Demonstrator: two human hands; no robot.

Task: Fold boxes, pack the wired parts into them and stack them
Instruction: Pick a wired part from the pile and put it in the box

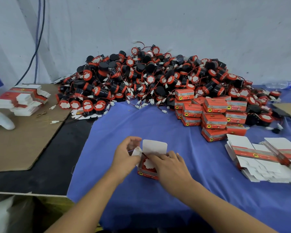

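There is 1 view only, from a camera worn on the person's head, above the near edge of the counter (158,118). It faces forward and tilts down. Both forearms run in from the bottom edge, and the left hand (126,155) and right hand (168,163) meet at a box (148,174) just below the middle, close to the lens. The wide lens takes in the counter on both sides. The pile of wired parts (149,78) lies farther off, against the wall (158,19) that fills the upper third.
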